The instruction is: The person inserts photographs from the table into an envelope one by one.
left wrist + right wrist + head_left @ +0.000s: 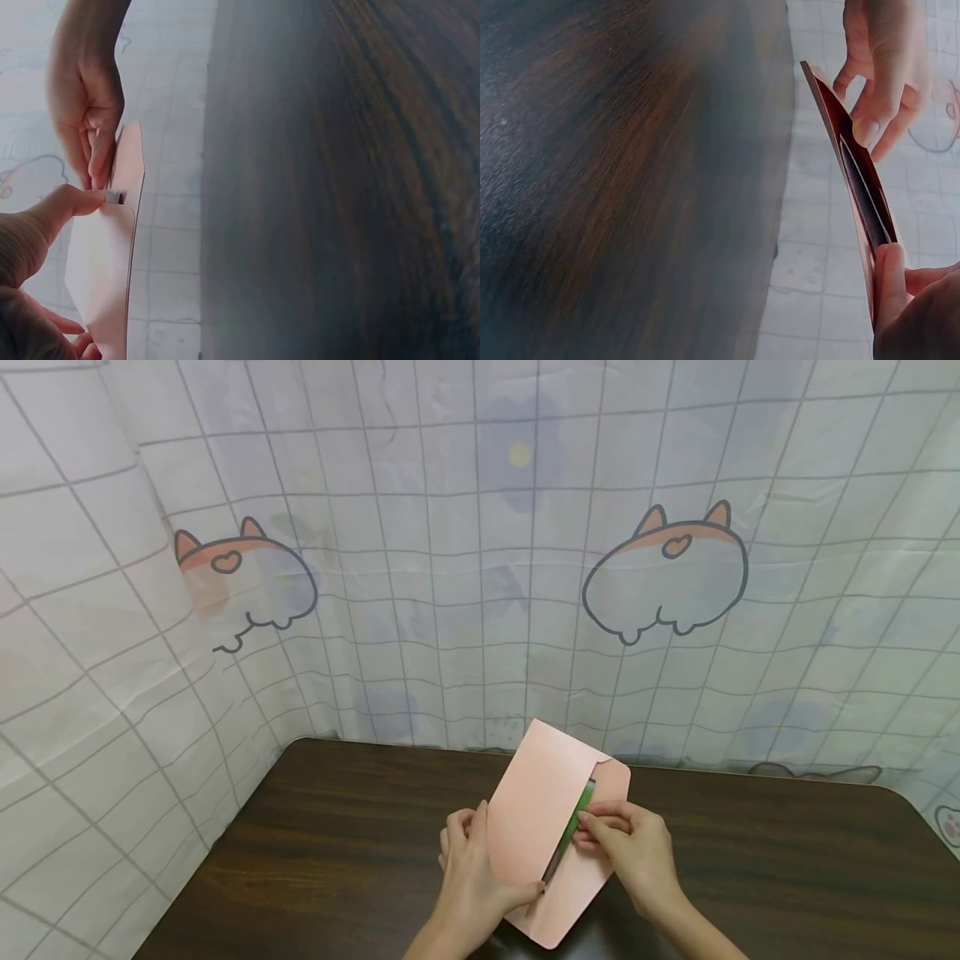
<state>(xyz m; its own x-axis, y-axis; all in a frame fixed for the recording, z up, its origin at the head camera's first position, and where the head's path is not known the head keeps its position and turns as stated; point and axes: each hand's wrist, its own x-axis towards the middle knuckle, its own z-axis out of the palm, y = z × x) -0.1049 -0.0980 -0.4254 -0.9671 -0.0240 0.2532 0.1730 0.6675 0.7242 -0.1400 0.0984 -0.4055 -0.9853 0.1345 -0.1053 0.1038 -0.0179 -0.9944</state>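
A pink paper envelope (534, 814) is held at a tilt over the table, its long side open to the right with the flap folded back. My left hand (474, 878) grips it, fingers behind the left edge and thumb pressing at the lower end of the opening. Out of the opening shows a narrow strip of a thin, green-printed card (584, 797), most of it hidden inside. My right hand (636, 850) pinches the card's edge between thumb and fingertips, over the flap. In the right wrist view the envelope (826, 112) appears edge-on, gaping slightly.
Under both hands is a dark wood-grain table (315, 835) with rounded far corners. A white grid-patterned curtain (450, 568) with cartoon animal drawings hangs behind it and along the left side.
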